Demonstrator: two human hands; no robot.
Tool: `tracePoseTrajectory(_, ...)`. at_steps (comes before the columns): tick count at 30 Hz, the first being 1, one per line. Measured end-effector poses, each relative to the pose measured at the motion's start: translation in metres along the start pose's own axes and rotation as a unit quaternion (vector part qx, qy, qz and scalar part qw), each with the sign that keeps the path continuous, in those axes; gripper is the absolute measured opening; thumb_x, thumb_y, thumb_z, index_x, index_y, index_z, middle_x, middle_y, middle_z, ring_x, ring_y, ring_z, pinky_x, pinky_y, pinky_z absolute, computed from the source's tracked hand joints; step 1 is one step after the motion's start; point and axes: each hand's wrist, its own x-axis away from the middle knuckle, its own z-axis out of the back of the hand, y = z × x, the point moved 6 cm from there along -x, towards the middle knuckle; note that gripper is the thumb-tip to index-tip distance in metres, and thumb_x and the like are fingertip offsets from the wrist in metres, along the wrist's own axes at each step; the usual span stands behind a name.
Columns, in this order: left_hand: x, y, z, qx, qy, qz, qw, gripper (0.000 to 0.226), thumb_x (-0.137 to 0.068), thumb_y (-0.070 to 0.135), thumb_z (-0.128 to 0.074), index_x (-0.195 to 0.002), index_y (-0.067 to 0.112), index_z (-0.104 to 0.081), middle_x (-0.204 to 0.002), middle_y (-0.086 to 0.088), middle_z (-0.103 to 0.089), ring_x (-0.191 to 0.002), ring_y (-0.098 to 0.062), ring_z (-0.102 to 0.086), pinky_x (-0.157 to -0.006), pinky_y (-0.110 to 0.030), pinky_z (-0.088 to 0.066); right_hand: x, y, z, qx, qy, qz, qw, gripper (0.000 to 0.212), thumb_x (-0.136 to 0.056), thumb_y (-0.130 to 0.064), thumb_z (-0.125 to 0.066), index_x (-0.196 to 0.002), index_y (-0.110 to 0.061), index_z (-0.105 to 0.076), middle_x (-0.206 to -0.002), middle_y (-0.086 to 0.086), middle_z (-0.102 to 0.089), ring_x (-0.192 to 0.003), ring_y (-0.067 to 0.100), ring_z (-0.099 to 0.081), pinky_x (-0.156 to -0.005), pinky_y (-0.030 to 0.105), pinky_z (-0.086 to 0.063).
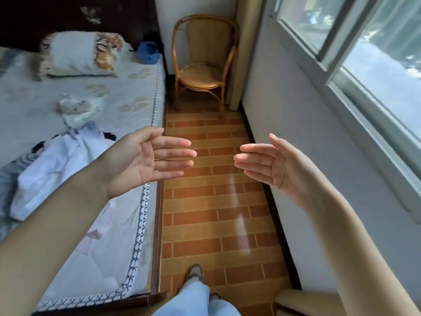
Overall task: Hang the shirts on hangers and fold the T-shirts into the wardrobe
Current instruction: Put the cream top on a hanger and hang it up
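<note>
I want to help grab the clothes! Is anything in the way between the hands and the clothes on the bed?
Nothing visible is. The left hand hangs open right beside the clothes on the bed; the right hand is open over the floor.

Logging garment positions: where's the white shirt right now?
Head view, left side: the white shirt lies crumpled on the bed, just behind the left hand, untouched.

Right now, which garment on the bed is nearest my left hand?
The white shirt, crumpled beside the left hand; the striped one lies farther out.
</note>
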Motion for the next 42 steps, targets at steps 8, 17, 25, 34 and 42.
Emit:
tracePoseTrajectory(8,-0.010,0.012,0.057,0.060,0.080,-0.027,0.995,0.050,-0.096,0.034,-0.036,-0.104,0.003,-0.074,-0.118,-0.021,-0.068,-0.109,-0.033,-0.067,-0.091,-0.045,-0.054,-0.089,-0.009,-0.035,0.039,-0.089,-0.037,0.995,0.054,-0.105,-0.042,-0.027,-0.122,-0.006,-0.063,-0.115,0.013,-0.072,-0.112,0.026,-0.067,-0.100,0.037,-0.051)
tracePoseTrajectory(17,-0.047,0.081,0.165,0.107,0.164,-0.080,0.977,0.051,-0.097,0.034,-0.037,-0.114,0.000,-0.070,-0.120,-0.020,-0.067,-0.110,-0.032,-0.067,-0.086,-0.042,-0.057,-0.237,-0.066,-0.114,0.071,-0.163,-0.038,0.983,0.054,-0.104,-0.041,-0.028,-0.118,-0.005,-0.065,-0.112,0.014,-0.072,-0.109,0.026,-0.068,-0.096,0.035,-0.053)
tracePoseTrajectory(25,-0.107,0.140,0.232,0.096,0.199,-0.077,0.972,0.050,-0.100,0.033,-0.032,-0.109,0.004,-0.072,-0.116,-0.017,-0.070,-0.106,-0.030,-0.068,-0.087,-0.040,-0.056,-0.345,-0.091,-0.153,0.063,-0.186,-0.053,0.979,0.053,-0.104,-0.041,-0.027,-0.116,-0.007,-0.065,-0.111,0.013,-0.073,-0.108,0.025,-0.069,-0.096,0.034,-0.052)
tracePoseTrajectory(34,-0.206,0.189,0.277,0.113,0.191,-0.068,0.973,0.052,-0.100,0.033,-0.031,-0.101,0.007,-0.077,-0.117,-0.017,-0.070,-0.106,-0.029,-0.069,-0.089,-0.040,-0.056,-0.465,-0.121,-0.136,0.071,-0.181,-0.081,0.978,0.053,-0.104,-0.040,-0.027,-0.112,-0.006,-0.067,-0.110,0.014,-0.073,-0.106,0.026,-0.070,-0.094,0.035,-0.053)
tracePoseTrajectory(42,-0.308,0.281,0.285,0.122,0.224,-0.097,0.962,0.048,-0.101,0.033,-0.031,-0.116,0.003,-0.065,-0.116,-0.018,-0.070,-0.106,-0.028,-0.069,-0.086,-0.037,-0.058,-0.585,-0.203,-0.108,0.084,-0.212,-0.074,0.971,0.053,-0.105,-0.039,-0.027,-0.118,-0.004,-0.064,-0.113,0.015,-0.072,-0.109,0.025,-0.069,-0.094,0.034,-0.054)
